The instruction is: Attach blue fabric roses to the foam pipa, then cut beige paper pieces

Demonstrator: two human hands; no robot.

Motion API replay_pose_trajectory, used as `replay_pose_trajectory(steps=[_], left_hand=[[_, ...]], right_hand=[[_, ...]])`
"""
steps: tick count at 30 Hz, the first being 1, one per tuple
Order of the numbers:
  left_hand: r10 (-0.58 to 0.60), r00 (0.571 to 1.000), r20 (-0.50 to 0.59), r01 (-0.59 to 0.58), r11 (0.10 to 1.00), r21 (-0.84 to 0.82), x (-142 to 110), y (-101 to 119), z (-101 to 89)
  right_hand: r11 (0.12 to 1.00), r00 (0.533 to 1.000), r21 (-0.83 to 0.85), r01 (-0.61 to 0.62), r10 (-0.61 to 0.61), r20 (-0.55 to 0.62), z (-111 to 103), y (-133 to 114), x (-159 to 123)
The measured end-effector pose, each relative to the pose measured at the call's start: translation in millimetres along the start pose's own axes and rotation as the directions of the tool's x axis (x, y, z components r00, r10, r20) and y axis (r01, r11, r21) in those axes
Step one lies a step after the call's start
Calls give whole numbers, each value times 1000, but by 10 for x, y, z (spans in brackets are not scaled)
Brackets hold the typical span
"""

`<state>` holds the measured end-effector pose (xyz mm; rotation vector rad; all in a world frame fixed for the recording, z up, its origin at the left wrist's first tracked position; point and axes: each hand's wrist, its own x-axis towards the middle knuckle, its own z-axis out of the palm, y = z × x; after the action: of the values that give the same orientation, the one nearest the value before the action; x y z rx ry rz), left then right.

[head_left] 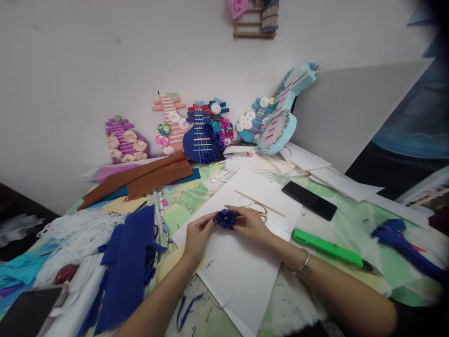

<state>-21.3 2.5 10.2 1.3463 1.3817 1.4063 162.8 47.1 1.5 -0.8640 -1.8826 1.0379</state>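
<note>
Between my two hands is a dark blue handmade flower (225, 218), held above a white sheet (242, 267). My left hand (199, 234) pinches its left side with thumb and fingertips. On the other side, my right hand (253, 223) grips the flower's right edge, a bracelet on that wrist. Gold-handled scissors (257, 211) lie just behind my right hand, their blades partly covered by it. A thin wooden stick (259, 202) rests on the sheet beyond them. Blue scraps (187, 309) are scattered near my left forearm.
A green utility knife (329, 248), a black phone (309, 200) and a blue glue gun (403, 243) lie to the right. Blue fabric (122, 271) and white yarn (79, 231) cover the left. Several decorated instrument models (198, 135) lean on the back wall.
</note>
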Motion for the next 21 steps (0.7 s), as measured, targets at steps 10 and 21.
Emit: replay_pose_trajectory(steps=[10,21], left_hand=[[141,990,28,-143,959,246,-122,29,8],[304,951,50,-298,865,404,-152,40,19]], right_hand=[[987,998,-149,55,-55,2,9,-62,-31],[891,977,-439,115,-182,-114,198,-165,-39]])
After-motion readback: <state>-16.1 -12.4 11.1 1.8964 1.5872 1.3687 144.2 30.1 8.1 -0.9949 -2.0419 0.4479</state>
